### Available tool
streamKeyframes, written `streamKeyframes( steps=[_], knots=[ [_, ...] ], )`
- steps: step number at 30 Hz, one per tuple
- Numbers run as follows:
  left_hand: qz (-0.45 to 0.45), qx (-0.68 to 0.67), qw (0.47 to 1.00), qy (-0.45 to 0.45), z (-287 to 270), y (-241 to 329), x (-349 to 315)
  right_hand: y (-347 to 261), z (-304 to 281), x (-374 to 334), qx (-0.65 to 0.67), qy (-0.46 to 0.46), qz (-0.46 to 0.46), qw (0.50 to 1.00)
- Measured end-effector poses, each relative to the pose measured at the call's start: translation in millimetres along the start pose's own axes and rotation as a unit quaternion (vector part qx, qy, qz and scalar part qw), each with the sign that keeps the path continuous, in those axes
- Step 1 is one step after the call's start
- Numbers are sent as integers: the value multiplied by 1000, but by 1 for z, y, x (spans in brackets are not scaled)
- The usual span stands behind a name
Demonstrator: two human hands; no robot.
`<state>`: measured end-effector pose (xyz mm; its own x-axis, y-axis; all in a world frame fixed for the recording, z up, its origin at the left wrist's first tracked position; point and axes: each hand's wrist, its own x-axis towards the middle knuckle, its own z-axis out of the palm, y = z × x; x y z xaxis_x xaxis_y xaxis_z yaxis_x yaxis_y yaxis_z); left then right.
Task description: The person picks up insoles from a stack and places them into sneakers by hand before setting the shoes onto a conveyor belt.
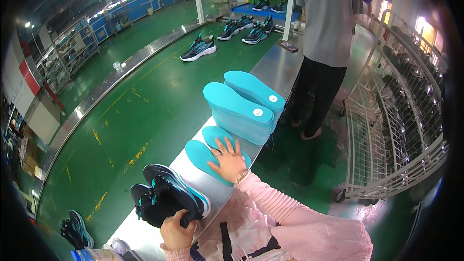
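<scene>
My left hand (177,231) grips the heel collar of a black sneaker (166,205) with turquoise trim. A second black sneaker (170,173), white-soled, lies against it on its far side, partly hidden. My right hand (228,160), with a ring on one finger, rests with fingers spread over two turquoise insoles. One insole (197,155) lies on the left; the other insole (212,134) shows beyond my fingertips. Just past them stand two tall stacks of turquoise insoles (239,111), each topped with a round white sticker.
A narrow white work surface (212,191) runs under these things. Along its left is a green conveyor belt (140,116) with several sneakers (199,48) at its far end. A person in grey (328,19) stands ahead. A wire rack (386,130) occupies the right; bottles (94,255) stand lower left.
</scene>
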<state>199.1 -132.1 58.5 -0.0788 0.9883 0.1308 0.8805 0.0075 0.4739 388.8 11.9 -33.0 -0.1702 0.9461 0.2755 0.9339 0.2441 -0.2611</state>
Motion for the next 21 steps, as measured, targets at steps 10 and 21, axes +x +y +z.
streamKeyframes(
  steps=[10,21],
  knots=[
    [17,-7,1000,15,5,-2,0,2,-2,0,17,7,-6,1000],
    [15,5,1000,14,7,0,0,6,-1,0,23,17,-7,1000]
  ],
)
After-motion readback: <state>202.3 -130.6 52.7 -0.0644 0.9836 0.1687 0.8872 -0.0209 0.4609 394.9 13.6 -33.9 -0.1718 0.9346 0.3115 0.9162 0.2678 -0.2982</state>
